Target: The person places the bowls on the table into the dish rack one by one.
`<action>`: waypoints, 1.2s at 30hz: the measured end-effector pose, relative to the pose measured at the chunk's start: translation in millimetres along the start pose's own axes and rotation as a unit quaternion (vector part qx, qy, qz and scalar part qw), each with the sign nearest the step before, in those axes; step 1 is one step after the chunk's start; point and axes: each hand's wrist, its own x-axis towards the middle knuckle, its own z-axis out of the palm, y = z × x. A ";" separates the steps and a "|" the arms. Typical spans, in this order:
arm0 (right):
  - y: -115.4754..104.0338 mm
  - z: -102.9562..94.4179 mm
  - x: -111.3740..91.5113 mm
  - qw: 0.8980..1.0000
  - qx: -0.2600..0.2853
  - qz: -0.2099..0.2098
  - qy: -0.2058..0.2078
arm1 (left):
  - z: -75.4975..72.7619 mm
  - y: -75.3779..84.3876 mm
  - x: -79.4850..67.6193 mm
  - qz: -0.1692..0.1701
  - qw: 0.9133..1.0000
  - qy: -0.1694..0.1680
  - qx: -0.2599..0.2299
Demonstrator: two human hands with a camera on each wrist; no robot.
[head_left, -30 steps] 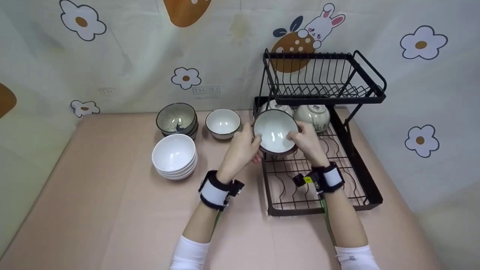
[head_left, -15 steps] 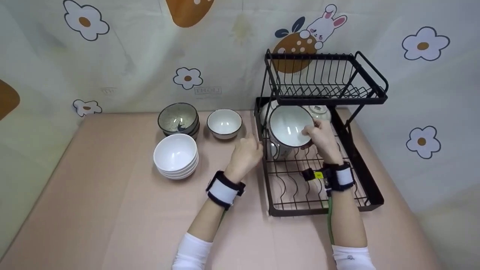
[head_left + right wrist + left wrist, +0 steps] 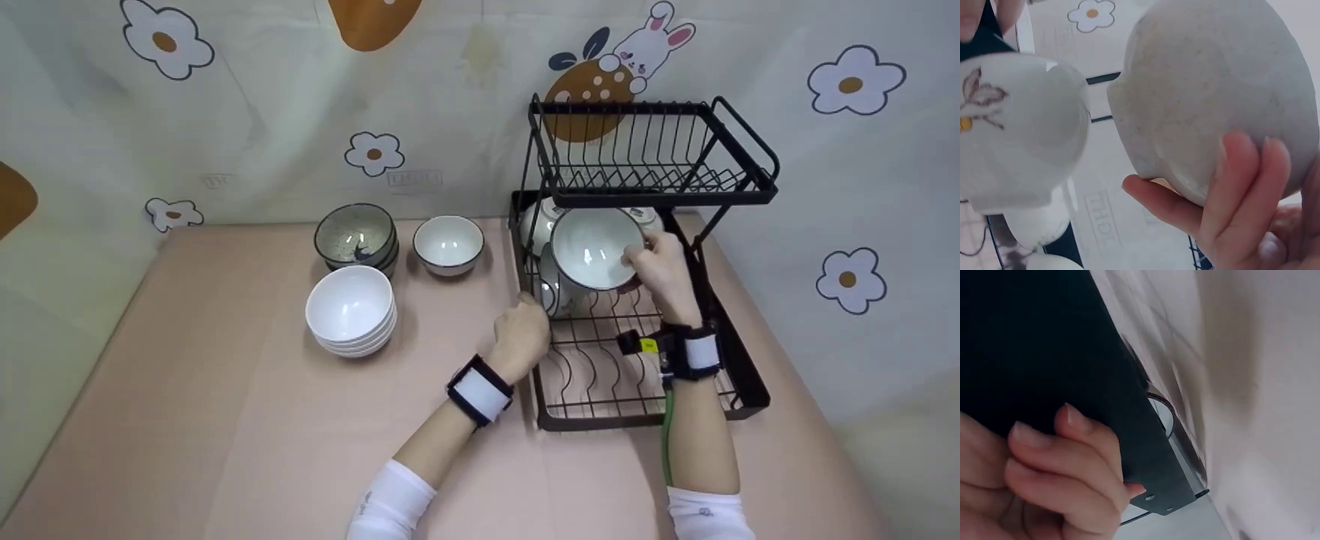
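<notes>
My right hand [image 3: 664, 274] pinches the right rim of a pale dark-rimmed bowl [image 3: 596, 247], thumb inside. The bowl's mouth tilts toward the head camera, over the lower tier of a black dish rack [image 3: 651, 424]. In the right wrist view its rounded outside [image 3: 1213, 101] rests against my fingers. Close to its left, a bowl with a leaf print [image 3: 1022, 129] stands tilted in the rack. My left hand [image 3: 521, 337] grips the rack's left edge with curled fingers; the left wrist view shows them against the dark side wall [image 3: 1044, 354].
Two upturned bowls sit at the back of the lower tier, under the upper tier [image 3: 660, 201]. Left of the rack stand a small white bowl [image 3: 448, 244], stacked grey-green bowls [image 3: 352, 232] and a stack of white bowls [image 3: 349, 307]. A printed cloth hangs behind.
My left hand lets go of the bowl and moves down to the rack's left edge. My right hand carries the bowl right, over the lower tier; a printed bowl behind it comes into sight.
</notes>
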 end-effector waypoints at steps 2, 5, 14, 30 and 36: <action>-0.6 -2.5 -0.2 1.000 -0.013 -0.005 0.004 | 1.3 0.7 1.0 -0.002 1.000 0.000 0.009; -0.7 -7.3 0.0 0.999 -0.033 -0.016 0.013 | 1.6 0.7 1.9 -0.006 1.000 -0.002 0.003; 2.5 -25.1 -1.4 0.988 -0.123 -0.052 0.075 | 3.7 -1.3 0.5 0.005 1.000 0.021 -0.003; 13.9 -11.8 4.5 0.921 -0.327 -0.070 0.201 | 5.7 -0.2 0.7 0.016 0.999 0.022 0.035; 17.5 -6.4 5.0 0.910 -0.357 -0.065 0.199 | 6.8 1.5 0.4 0.011 0.998 0.036 0.050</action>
